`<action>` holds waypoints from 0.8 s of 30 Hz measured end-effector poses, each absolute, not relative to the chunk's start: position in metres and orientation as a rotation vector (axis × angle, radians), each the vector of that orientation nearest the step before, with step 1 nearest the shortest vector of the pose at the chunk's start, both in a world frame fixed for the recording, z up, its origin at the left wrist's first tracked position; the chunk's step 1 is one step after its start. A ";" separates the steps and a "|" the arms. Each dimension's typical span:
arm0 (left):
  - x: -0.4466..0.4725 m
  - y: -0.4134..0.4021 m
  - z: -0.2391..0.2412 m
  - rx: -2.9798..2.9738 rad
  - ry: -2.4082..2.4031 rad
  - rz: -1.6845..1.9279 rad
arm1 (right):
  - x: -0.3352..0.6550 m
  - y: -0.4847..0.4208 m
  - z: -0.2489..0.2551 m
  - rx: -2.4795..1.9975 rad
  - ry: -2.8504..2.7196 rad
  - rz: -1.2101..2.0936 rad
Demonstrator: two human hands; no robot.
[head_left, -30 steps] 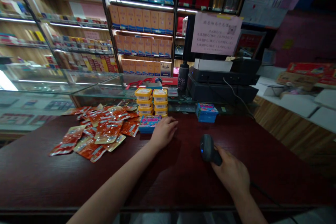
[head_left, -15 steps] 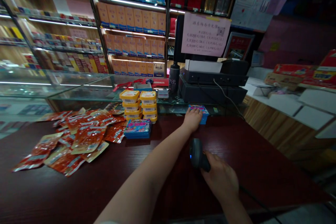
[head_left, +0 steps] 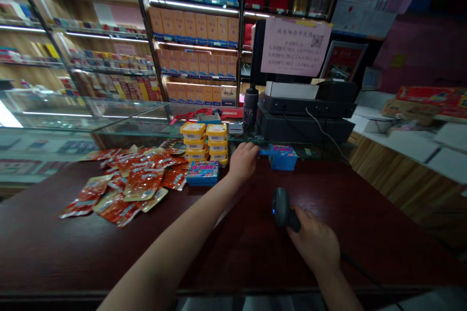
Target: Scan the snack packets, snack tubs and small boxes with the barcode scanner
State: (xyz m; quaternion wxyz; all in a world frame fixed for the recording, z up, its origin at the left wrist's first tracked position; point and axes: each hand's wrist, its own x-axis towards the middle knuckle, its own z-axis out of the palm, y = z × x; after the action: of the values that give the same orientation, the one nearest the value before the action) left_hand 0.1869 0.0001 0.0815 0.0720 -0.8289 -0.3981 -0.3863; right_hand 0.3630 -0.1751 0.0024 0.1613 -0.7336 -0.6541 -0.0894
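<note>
- Blue and pink print marks the small carton (head_left: 283,157) at the far edge of the dark wooden counter (head_left: 73,252). It stands against the foot of the glass display case (head_left: 109,121), below the cash register (head_left: 306,116).
- From the left hand (head_left: 242,160) the carton lies straight to the right, just beside the fingertips. Its longer side seems to run left to right along the counter's back edge, though the dim light makes that hard to be sure of.
- That hand is the nearer of the two. Its arm reaches diagonally across the counter, knuckles up and fingers curled towards the carton's left end.
- A blue strip shows between fingertips and carton, so the fingers look to be touching its left edge. Whether they pinch it or only rest on it, I cannot tell.
- Nearer the body and a little to the right, the right hand (head_left: 316,245) is clenched round the handle of a black barcode scanner (head_left: 280,206). The scanner's head points away over the counter with a blue light showing, well short of the carton.
- On the other side of the left hand lie a second blue carton (head_left: 203,173), flat on the counter, and two stacks of yellow-lidded tubs (head_left: 206,143) behind it. Red snack packets (head_left: 134,182) are spread further left.
</note>
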 end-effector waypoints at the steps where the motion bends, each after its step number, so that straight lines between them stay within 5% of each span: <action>1: 0.176 -0.005 0.077 -2.482 -1.297 -1.394 | 0.363 -0.175 0.002 -2.099 -1.869 -0.258; 6: 0.141 -0.038 0.043 -2.446 -1.732 -2.743 | 0.361 -0.177 0.006 -2.127 -1.874 -0.274; 9: 0.134 -0.056 0.026 -2.344 -1.829 -3.200 | 0.359 -0.179 0.007 -2.135 -1.869 -0.285; 17: 0.137 -0.071 0.004 -1.927 -1.881 -3.505 | 0.359 -0.181 0.016 -2.121 -1.883 -0.186; 24: 0.136 -0.067 -0.002 -1.743 -1.839 -3.601 | 0.362 -0.191 0.038 -1.858 -1.772 0.308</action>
State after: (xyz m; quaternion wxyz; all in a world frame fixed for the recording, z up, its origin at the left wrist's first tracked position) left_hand 0.1364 -0.0665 -0.0016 -0.5897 -0.3197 -0.3374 -0.6604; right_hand 0.3620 -0.1907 0.0376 0.2743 -0.6910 -0.6589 0.1144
